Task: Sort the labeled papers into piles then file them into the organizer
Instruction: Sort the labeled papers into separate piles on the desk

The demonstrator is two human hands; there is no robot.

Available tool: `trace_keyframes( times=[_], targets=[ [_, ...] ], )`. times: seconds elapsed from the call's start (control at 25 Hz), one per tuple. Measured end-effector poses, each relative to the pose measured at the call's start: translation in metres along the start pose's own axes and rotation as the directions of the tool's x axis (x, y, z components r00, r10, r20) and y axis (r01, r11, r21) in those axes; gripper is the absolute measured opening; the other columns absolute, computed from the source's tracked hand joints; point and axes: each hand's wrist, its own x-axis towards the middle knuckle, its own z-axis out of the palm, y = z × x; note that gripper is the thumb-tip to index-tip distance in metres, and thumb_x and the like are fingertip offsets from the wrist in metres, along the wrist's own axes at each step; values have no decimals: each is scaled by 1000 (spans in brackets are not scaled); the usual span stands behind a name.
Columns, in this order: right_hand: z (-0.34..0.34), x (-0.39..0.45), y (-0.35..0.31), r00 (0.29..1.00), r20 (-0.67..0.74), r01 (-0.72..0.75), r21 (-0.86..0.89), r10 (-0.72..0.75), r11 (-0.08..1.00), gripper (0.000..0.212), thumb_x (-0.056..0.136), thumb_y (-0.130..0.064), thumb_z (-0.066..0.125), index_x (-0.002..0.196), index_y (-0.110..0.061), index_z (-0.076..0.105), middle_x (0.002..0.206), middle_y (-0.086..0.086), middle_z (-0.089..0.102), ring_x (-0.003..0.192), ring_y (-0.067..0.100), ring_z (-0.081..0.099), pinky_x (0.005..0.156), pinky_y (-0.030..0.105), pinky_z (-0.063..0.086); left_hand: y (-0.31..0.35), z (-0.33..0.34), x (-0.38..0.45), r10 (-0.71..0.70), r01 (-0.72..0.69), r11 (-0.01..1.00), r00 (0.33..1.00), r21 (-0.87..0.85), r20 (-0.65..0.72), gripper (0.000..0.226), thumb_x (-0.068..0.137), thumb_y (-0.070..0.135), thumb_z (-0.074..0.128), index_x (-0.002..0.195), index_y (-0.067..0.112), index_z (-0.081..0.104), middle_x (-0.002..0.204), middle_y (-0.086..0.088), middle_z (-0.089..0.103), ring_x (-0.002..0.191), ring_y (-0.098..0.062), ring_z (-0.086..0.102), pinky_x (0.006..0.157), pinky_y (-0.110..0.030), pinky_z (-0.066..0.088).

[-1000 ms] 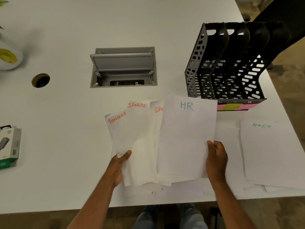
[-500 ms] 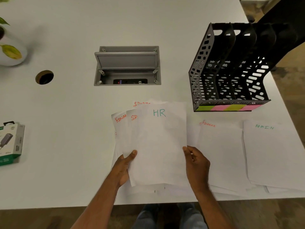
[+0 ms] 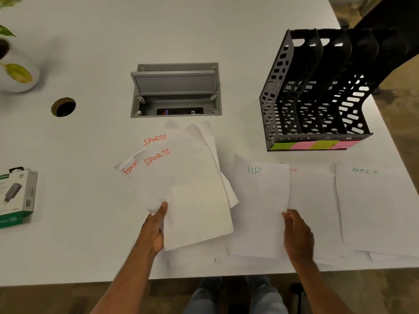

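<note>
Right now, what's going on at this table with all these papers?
A person is sorting labeled sheets into piles. The left hand holds a fanned stack with SPORTS on top and a FINANCE sheet peeking out. The right hand pinches the HR sheet at its right edge, low over the table beside the finance pile and ADMIN pile. The black organizer looks empty so far.
</note>
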Motion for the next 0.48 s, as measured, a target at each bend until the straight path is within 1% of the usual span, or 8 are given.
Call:
trace_keyframes(
  times=[0.08,0.16,0.24,0.28,0.32,0.36,0.4,0.48],
  targets=[
    [3,-8,9,1000,15,-12,-39,12,999,40,100,-37,44,119,-7,63,105,12,73,95,33,71,86,45,57,-1,-1,0,24,-24,1000,1000,15,-6,51,93,23,65,141,15,55,138,-15,62,128,-37,56,110,-64,38],
    [5,-9,8,998,25,-58,-78,61,995,32,100,-28,54,123,-8,60,113,14,69,104,35,67,84,46,57,-2,0,-1,29,-28,998,999,52,-18,51,92,24,66,141,14,55,137,-16,63,127,-36,57,110,-62,40],
    [6,-6,-1,995,-20,-99,-62,98,993,35,96,-24,62,128,-10,56,123,15,60,113,34,58,82,46,57,-6,1,-3,25,-24,996,1000,86,-11,51,90,24,68,139,14,56,133,-15,65,124,-37,60,104,-59,47],
    [5,-2,-12,992,-50,-116,23,117,993,35,96,-26,62,127,-12,56,124,12,58,112,31,58,81,43,58,-8,1,-4,29,-29,994,1000,103,-2,49,90,23,69,138,15,57,130,-15,68,121,-36,62,99,-56,51],
    [4,1,-27,989,-70,-115,153,127,982,29,98,-28,60,124,-17,57,122,7,57,107,24,59,79,36,57,-12,2,-4,35,-36,992,999,118,7,47,90,21,70,136,16,58,127,-15,69,118,-36,64,94,-55,55],
    [3,2,-45,991,-67,-93,276,116,957,20,99,-30,57,118,-23,58,117,0,57,101,16,61,77,27,54,-15,2,-4,39,-41,991,999,129,13,47,89,20,71,135,17,58,126,-14,70,116,-36,65,93,-55,56],
    [4,1,-65,996,-46,-60,360,82,931,12,101,-33,55,112,-30,58,112,-8,59,97,6,61,75,18,50,-18,2,-4,38,-41,989,999,139,19,49,88,20,72,135,18,58,126,-15,70,116,-36,65,95,-56,55],
    [11,-2,-99,999,48,-21,409,2,912,6,99,-40,55,103,-36,59,104,-18,60,92,-2,61,72,9,46,-24,2,-5,25,-33,988,998,151,52,52,86,21,74,135,19,57,126,-15,70,114,-36,67,97,-58,53]
  ],
)
